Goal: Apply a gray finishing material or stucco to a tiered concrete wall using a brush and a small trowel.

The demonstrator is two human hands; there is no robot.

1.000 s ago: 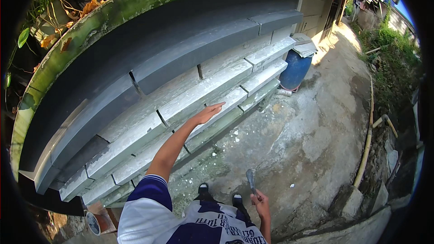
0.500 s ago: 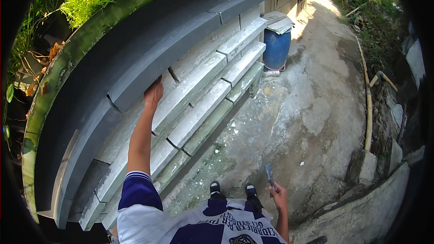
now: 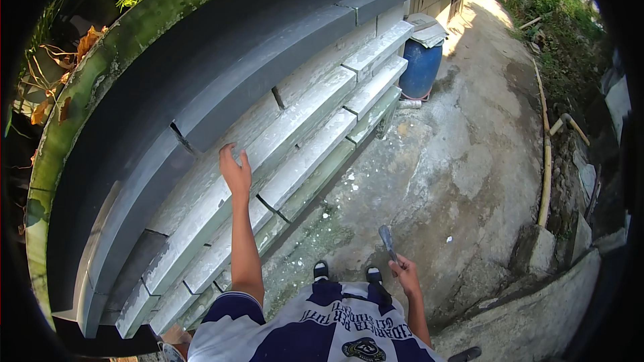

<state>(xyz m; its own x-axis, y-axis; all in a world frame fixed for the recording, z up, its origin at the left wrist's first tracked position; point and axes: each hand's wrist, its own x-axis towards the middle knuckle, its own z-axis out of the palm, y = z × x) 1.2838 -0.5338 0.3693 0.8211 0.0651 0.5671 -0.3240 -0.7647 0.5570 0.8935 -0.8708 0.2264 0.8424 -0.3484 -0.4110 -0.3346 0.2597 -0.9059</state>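
Far left there's a mossy green ledge [image 3: 80, 104] with grass on top, and under it the wall [image 3: 221, 94] steps down from dark grey bands to pale, scraped-looking concrete courses. The person's left hand [image 3: 235, 171] is up flat against one of those pale courses, fingers [image 3: 229, 155] spread loose and not gripping anything, palm touching the surface. Looks like it's there to feel the face of the wall or just to lean on it while standing close. Feet in dark sandals [image 3: 343, 272] sit right at the foot of the wall on cracked concrete ground [image 3: 463, 161] with white flecks scattered about.

Moving right, the right hand [image 3: 404, 275] hangs low by the hip, fingers curled tight round the handle of a scraper [image 3: 388, 243]. The flat blade pokes up and forward out of the top of the fist, well apart from the wall, so it's held ready rather than working. Handle is buried in the fist, can't see much of it.

Further back by the wall's far end stands a blue barrel [image 3: 421, 70] with flat boards on its lid. A long pipe [image 3: 545, 154] runs along the right edge of the ground.
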